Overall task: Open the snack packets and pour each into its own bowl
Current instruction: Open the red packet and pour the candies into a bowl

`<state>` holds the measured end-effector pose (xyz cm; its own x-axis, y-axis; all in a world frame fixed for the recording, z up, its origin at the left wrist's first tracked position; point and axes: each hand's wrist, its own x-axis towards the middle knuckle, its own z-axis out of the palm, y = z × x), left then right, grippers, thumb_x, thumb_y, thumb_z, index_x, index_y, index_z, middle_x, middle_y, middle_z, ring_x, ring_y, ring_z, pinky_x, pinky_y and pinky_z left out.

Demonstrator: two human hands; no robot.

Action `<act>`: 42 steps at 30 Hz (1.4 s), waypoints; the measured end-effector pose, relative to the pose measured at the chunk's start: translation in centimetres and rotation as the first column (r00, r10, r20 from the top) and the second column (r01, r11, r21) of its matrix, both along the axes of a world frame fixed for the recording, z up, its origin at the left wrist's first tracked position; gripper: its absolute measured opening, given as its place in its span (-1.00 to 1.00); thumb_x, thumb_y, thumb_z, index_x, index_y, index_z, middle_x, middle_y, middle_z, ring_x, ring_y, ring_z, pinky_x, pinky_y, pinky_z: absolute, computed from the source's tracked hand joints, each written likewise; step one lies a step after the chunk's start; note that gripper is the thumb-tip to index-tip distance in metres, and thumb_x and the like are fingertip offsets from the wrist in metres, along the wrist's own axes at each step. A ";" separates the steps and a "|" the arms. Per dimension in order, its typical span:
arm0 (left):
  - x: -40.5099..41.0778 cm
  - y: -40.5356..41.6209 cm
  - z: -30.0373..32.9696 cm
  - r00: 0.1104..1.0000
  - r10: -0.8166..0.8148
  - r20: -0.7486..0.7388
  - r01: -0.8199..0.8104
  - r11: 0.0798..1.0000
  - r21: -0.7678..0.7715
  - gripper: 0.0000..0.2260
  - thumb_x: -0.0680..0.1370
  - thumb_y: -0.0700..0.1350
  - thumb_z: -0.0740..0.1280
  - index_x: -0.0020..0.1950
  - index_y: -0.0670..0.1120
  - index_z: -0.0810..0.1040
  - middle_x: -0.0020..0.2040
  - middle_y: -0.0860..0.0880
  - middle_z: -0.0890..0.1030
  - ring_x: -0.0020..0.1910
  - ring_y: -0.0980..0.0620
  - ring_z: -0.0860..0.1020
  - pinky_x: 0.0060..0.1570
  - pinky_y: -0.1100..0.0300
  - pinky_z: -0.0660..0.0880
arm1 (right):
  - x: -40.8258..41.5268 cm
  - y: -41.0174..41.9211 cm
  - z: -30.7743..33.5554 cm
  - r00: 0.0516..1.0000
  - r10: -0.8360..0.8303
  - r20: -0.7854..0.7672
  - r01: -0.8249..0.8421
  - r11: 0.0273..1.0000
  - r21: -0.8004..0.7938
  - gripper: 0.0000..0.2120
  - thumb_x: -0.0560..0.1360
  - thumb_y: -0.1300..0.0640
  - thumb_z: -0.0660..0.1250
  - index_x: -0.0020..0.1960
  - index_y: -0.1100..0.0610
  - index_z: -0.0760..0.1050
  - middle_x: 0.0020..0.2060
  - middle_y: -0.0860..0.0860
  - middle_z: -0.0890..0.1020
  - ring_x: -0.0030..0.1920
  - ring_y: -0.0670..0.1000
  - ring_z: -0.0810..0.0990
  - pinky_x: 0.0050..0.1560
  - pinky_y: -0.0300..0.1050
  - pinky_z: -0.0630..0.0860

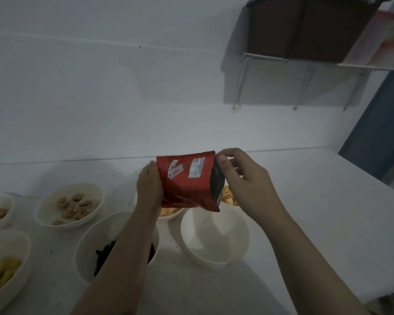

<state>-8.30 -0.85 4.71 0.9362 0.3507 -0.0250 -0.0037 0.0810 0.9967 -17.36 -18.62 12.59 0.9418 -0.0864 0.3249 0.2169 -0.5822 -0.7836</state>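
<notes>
Holding with both forearms raised: left hand [148,187] grips closed end of red packet [187,181], right hand [241,176] pinches its open dark mouth. Held above table [316,201], just over empty white bowl [214,237]. Packet open, pouring step at hand. Next: tip mouth down over this bowl, away from filled bowl behind [231,198].

We see bare white table [328,212] at the right of the frame, open for a hand to pass. The lower left is crowded with bowls: the biscuit bowl [69,204], the noodle bowl [5,267], the dark-snack bowl [96,244]. The empty bowl [214,237] sits at centre. A wall shelf [305,62] juts out upper right.
</notes>
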 end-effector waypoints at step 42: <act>-2.1 0.8 -1.2 0.945 0.000 0.327 -0.162 0.870 0.466 -0.72 0.70 0.01 0.03 -0.10 -0.11 0.36 -0.31 0.04 0.44 -0.34 0.12 0.48 -0.30 0.20 0.48 | 1.7 -2.1 -7.1 0.995 -0.096 -0.019 0.090 0.971 -0.222 -0.88 0.54 0.11 0.39 -0.11 -0.01 0.69 -0.22 -0.14 0.68 -0.24 -0.16 0.56 -0.20 -0.28 0.47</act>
